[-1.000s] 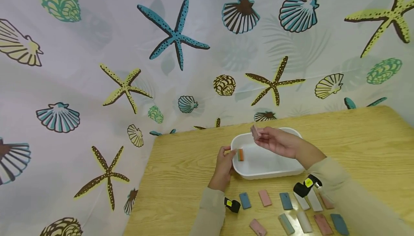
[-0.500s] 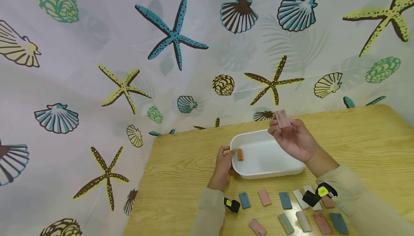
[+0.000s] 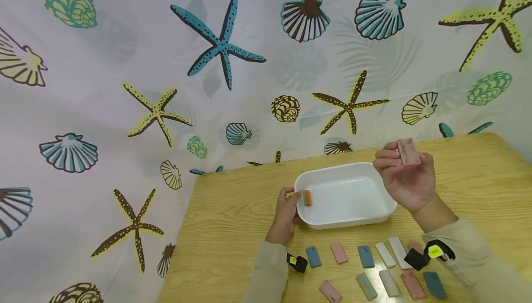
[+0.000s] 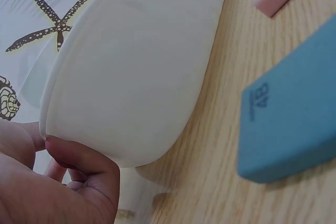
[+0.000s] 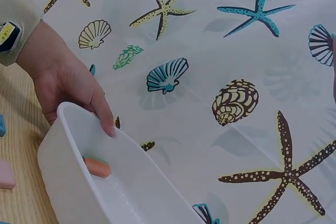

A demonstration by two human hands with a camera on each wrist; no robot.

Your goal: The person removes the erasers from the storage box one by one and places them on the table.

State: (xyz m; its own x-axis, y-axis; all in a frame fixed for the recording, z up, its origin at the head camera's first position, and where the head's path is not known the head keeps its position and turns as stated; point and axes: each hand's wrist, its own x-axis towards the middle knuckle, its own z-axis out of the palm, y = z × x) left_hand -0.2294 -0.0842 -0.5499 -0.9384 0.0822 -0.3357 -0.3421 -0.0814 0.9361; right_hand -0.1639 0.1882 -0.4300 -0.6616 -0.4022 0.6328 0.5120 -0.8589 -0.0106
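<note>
My right hand [image 3: 409, 187], palm turned toward me, pinches a pink eraser [image 3: 409, 151] upright between thumb and fingers. It is raised over the right end of a white plastic tub [image 3: 347, 199]. At the tub's left end my left hand [image 3: 287, 213] grips the rim; in the left wrist view the thumb and fingers [image 4: 79, 158] close round that edge. One orange-and-green eraser [image 3: 307, 197] lies inside the tub by the left wall, and its orange side [image 5: 97, 167] shows in the right wrist view. Only a sliver of the right hand enters the right wrist view.
Several erasers lie in loose rows before the tub, among them a blue one marked 4B [image 4: 289, 108], a pink one [image 3: 339, 252], a white one [image 3: 385, 254] and a grey-green one [image 3: 366, 286]. Behind the wooden table [image 3: 232, 215] hangs a shell-and-starfish curtain [image 3: 249, 95].
My right hand has moved right from over the middle of the tub and turned palm toward me, bringing the pink eraser's broad face into view. The left hand stays on the rim.
</note>
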